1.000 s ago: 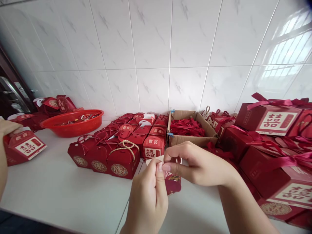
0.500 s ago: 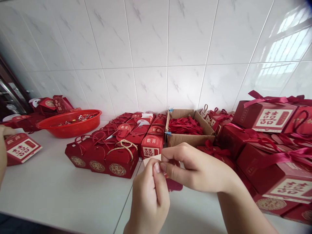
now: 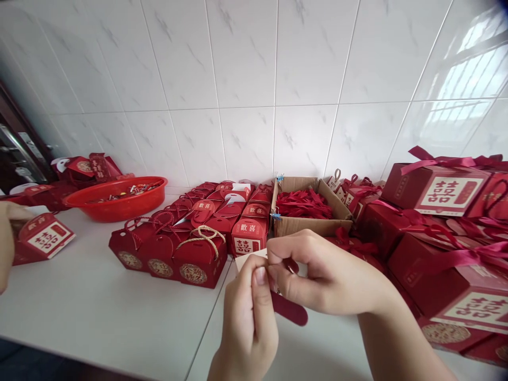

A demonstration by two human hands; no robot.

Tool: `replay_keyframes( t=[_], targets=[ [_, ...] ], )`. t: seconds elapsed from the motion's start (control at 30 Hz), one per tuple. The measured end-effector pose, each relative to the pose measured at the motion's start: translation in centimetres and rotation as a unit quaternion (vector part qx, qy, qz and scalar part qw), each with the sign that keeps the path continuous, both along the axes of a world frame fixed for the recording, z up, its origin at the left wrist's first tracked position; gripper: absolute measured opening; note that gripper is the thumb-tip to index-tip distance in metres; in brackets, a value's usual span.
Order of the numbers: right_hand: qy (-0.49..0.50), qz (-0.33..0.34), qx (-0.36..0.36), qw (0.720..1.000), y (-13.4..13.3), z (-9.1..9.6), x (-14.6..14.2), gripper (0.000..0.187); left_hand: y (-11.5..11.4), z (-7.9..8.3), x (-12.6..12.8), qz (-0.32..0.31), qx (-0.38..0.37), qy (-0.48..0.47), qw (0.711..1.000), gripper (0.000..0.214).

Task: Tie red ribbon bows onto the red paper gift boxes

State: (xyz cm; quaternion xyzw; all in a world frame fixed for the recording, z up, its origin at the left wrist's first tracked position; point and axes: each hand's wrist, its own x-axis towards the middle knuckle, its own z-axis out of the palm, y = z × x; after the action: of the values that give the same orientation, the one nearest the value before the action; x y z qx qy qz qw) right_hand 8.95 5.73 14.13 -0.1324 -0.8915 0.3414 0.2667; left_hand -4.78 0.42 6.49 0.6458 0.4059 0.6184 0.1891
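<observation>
Near the front of the table, my left hand (image 3: 250, 317) and my right hand (image 3: 321, 272) meet at their fingertips, both closed in a pinch. Between them is a dark red card piece (image 3: 291, 308) whose rounded end sticks out below my right fingers. A cream card edge (image 3: 252, 257) shows behind my left knuckles; whether it belongs to the same piece, I cannot tell. The pinched spot itself is hidden by my fingers. Just left of my hands stand red gift boxes (image 3: 193, 273), the closest with a beige cord handle (image 3: 208, 236).
A cardboard box of red ribbons (image 3: 313, 227) sits behind my hands. To the right rise stacked red boxes with ribbon bows (image 3: 432, 185). On the left are a red plastic basin (image 3: 115, 203) with small wrapped items and another person's hand (image 3: 6, 238) at a red box (image 3: 43, 241).
The dark red card piece now sticks out farther to the right beneath my right hand. My fingers stay pinched together. The view has shifted slightly, and the other person's hand remains at its box.
</observation>
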Motion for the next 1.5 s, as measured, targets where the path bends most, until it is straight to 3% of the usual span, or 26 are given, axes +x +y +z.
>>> replay_keyframes(
  t=[0.17,0.37,0.47,0.6,0.7,1.07,1.27,1.4,1.5],
  targets=[
    [0.001,-0.029,0.041,0.999,-0.2,-0.1,-0.1,0.024,0.3,-0.4,-0.4,-0.029,0.006,0.005,1.000,0.026],
    [0.009,-0.022,-0.021,0.999,0.7,-0.1,0.4,0.021,0.7,0.0,0.0,0.023,-0.039,-0.084,0.995,0.034],
    [0.041,-0.042,-0.008,0.998,0.8,0.1,0.6,0.022,0.7,0.4,0.1,-0.041,-0.092,-0.192,0.976,0.040],
    [0.064,-0.053,0.034,0.996,0.4,0.0,0.2,0.010,0.7,0.9,0.2,-0.180,-0.149,-0.323,0.917,0.047],
    [0.083,-0.062,0.045,0.994,0.3,-0.3,-0.3,0.011,0.7,1.2,0.2,-0.216,-0.154,-0.365,0.892,0.048],
    [0.153,-0.076,0.029,0.985,0.3,-0.9,-1.3,0.008,1.0,0.6,0.4,-0.162,-0.157,-0.324,0.919,0.058],
    [0.264,-0.098,-0.093,0.955,0.6,-0.9,-1.1,0.005,0.4,1.4,0.4,-0.130,-0.144,-0.342,0.919,0.041],
    [0.196,-0.067,-0.093,0.974,0.6,-0.7,-0.4,0.004,0.0,1.5,0.3,-0.044,-0.083,-0.296,0.951,0.027],
    [0.126,-0.047,-0.101,0.986,0.5,-0.6,-0.1,0.010,-0.1,1.2,0.0,0.000,-0.056,-0.254,0.966,0.032]
  ],
)
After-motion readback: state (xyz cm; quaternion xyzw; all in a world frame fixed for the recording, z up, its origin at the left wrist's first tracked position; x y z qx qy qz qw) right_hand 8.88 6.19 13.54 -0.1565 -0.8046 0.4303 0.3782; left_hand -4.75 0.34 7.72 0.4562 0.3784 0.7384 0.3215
